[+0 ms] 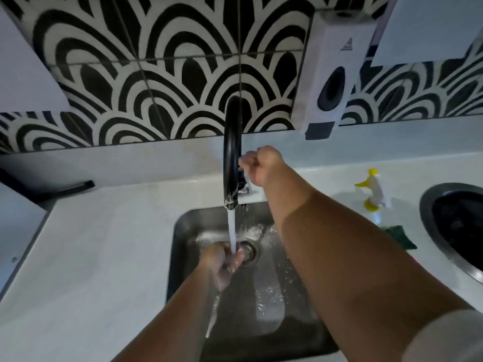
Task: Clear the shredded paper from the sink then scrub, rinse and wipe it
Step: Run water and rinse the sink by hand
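Right grip [261,164] seemingly holds tap [232,152], just behind sink [183,231].

so the sink [187,231] is set in the counter [104,244], faucet [232,152] right behind it, drain [250,251] below the spout [231,201]. Spray bottle [375,189] stands on the counter to the right, sponge [400,236] just in front of it, dispenser [332,74] on the wall [156,74] behind.

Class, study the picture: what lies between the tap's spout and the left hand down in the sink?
In the head view, only running water lies there, falling straight from the spout onto the left hand.
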Action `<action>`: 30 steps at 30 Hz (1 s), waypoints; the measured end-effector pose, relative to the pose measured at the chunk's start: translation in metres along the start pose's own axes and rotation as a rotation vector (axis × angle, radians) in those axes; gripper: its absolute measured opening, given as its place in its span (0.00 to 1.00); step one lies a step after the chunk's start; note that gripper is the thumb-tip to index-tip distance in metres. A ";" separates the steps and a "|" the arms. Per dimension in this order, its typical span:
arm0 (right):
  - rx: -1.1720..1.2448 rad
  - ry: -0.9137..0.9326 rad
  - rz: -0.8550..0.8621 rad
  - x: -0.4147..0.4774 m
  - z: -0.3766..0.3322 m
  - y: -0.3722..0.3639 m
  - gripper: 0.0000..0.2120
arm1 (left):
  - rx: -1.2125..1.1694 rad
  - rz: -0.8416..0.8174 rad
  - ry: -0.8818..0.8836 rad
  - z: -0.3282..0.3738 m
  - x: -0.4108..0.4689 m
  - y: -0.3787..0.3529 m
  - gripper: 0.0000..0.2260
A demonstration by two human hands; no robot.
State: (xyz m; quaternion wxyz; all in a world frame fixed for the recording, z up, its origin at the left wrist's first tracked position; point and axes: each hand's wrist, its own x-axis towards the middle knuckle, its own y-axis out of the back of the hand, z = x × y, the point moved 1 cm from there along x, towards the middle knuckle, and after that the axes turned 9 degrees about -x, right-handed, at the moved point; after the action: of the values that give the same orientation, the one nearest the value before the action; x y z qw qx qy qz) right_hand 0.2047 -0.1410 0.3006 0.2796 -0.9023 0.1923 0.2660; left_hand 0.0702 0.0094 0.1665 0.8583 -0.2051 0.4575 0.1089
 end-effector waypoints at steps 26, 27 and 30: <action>-0.193 -0.472 -0.081 -0.043 0.182 0.125 0.12 | -0.035 -0.479 -0.360 0.160 -0.008 -0.098 0.11; -0.168 -0.476 -0.096 -0.046 0.184 0.122 0.11 | -0.011 -0.431 -0.372 0.153 -0.012 -0.091 0.12; -0.066 -0.481 -0.107 -0.050 0.183 0.110 0.11 | 0.051 -0.314 -0.287 0.121 -0.006 -0.056 0.16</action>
State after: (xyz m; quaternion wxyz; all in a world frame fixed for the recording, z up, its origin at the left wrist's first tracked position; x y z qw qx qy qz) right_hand 0.0428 -0.1051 0.1572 0.3014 -0.8304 0.0634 0.4643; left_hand 0.1778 0.0145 0.2455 0.9260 -0.2347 0.2955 -0.0099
